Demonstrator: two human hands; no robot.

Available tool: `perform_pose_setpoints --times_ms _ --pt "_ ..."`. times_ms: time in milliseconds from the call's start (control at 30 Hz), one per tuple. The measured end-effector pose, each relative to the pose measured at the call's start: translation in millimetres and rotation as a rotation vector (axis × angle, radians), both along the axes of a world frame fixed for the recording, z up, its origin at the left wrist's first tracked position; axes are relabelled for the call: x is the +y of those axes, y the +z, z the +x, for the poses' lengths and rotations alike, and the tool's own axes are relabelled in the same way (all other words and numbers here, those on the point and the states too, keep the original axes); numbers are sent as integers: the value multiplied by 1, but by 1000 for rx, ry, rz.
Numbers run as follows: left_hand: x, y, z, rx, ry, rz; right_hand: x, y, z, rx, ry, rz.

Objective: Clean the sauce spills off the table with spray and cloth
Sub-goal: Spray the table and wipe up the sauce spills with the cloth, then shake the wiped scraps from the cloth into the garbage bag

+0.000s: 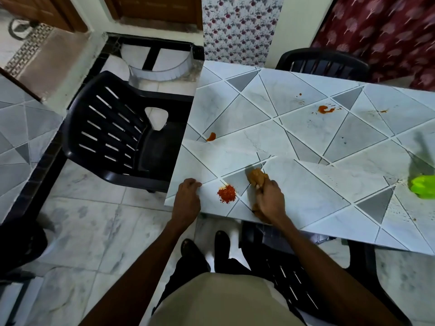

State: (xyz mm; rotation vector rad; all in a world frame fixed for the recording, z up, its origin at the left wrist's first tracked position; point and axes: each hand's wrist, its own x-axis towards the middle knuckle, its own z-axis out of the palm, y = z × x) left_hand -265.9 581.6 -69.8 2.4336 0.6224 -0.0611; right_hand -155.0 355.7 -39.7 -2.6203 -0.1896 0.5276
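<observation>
1. Your right hand [270,198] is closed round a bunched tan cloth [256,176]. The cloth is pressed to the table [306,142], pokes out ahead of the fist and trails back toward the near edge. Likely reason: a tight wad puts pressure on 1 small spot.
2. Your left hand [188,196] rests on the near-left corner with its fingers curled under and nothing visible in them. Judged as a brace to steady the table while you wipe.
3. The grainy red spill [226,193] lies between your 2 hands, just left of the cloth and not touching it. The cloth looks set for a short sweep left.
4. Edge note: this spill sits near both the near edge and the corner. Gather it inward, since a push outward could drop it on the floor by your feet.
5. Still to do: an orange blob [211,136] by the left edge, a red smear [325,109] and small specks [300,95] farther across, and a faint mark [383,111] beyond.
6. A blurred green object [422,187], probably the spray bottle, stands at the right, well apart from your right hand.
7. Room: the tabletop between the spills is bare. 1 black chair [113,137] stands at the left end and another [282,255] is tucked under the near edge beside you.
</observation>
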Motion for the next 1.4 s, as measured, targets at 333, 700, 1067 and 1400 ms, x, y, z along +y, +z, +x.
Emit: perform_pose_setpoints --times_ms 333,700,1067,1400 --pt "8 0 -10 -82 -8 -113 27 -3 3 330 -127 363" --pt "77 11 -50 -236 77 -297 74 87 3 431 -345 689" --pt "251 55 -179 -419 418 -465 306 123 -119 818 -254 848" --pt "394 54 -338 -464 939 -443 541 70 -244 1162 2 574"
